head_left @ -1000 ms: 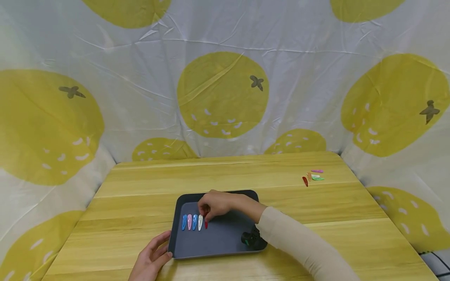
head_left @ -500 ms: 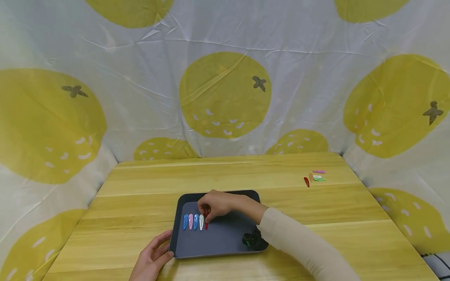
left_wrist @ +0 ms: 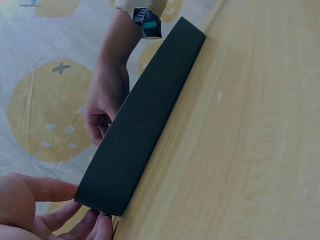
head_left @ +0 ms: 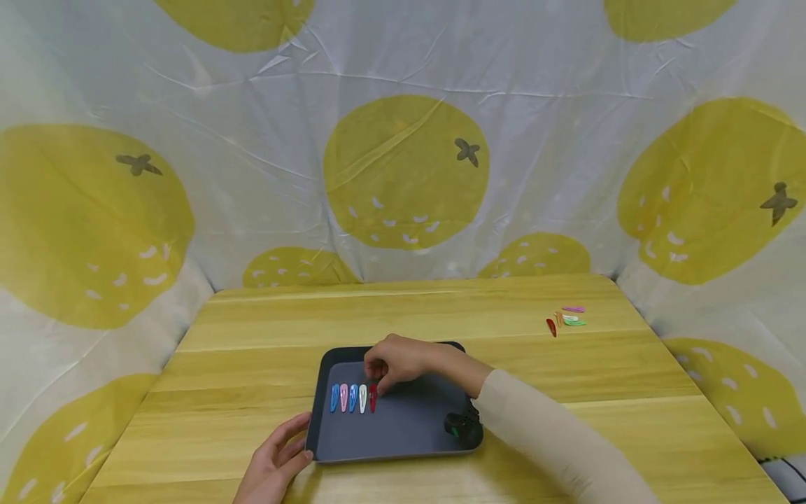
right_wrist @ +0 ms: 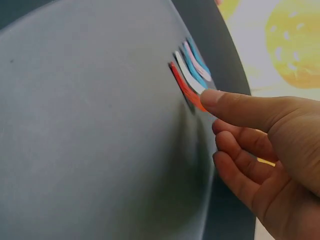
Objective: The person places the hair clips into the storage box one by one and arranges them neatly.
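Observation:
Near the front of the wooden table is a dark grey tray (head_left: 397, 435). Five would-be loose pieces form a row inside it: snap hair clips, two blue, one pink (head_left: 343, 398), one white (head_left: 362, 399) and a red hair clip (head_left: 373, 399) at the right end. My right hand (head_left: 400, 359) hovers at the red one, its thumb over that clip's far end in the right wrist view, with the other fingers apart from the thumb and loosely bent. My left hand (head_left: 272, 458) holds the tray's near left corner between thumb and fingers.
Toward the back right of the table lies a small loose group of hair clips: a dark red clip (head_left: 551, 327), a purple clip (head_left: 574, 309), a green clip (head_left: 574, 323), plus orange and white ones. A fruit-patterned curtain (head_left: 264, 175) hangs behind and beside the table.
My right hand has let go of the red hair clip and lifted slightly back to the right, so more of the clip shows. The left hand stays at the tray corner.

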The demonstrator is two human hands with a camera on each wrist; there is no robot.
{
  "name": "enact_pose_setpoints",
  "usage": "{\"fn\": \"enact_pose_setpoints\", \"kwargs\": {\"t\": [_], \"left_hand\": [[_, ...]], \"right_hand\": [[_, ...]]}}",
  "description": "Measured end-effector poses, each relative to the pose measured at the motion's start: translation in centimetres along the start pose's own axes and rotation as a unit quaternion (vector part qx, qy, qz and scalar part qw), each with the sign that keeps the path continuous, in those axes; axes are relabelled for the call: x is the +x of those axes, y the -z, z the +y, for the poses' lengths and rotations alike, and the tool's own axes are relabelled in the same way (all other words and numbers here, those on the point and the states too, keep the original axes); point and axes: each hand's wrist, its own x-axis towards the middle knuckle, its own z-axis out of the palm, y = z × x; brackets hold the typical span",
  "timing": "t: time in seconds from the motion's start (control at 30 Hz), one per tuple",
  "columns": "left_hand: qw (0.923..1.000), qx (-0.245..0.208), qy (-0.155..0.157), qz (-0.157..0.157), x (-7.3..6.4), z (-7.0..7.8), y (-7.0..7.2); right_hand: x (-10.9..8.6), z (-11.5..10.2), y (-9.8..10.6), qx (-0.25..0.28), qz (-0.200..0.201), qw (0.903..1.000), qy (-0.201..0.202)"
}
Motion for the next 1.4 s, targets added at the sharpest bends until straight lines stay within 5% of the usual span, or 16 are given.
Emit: {"fn": "enact_pose_setpoints", "kwargs": {"t": [0.63, 1.4], "left_hand": [[0.9999, -0.002, 0.011, 0.003, -0.1, -0.1, -0.2], [0.9995, 0.022, 0.010, 0.019, 0.1, 0.1, -0.9]], "right_hand": [[-4.9, 2.0, 3.5, 0.022, 0.023, 0.9993, -0.020], [-15.4, 7.3, 8.2, 0.046, 0.138, 0.9846, -0.097]]}}
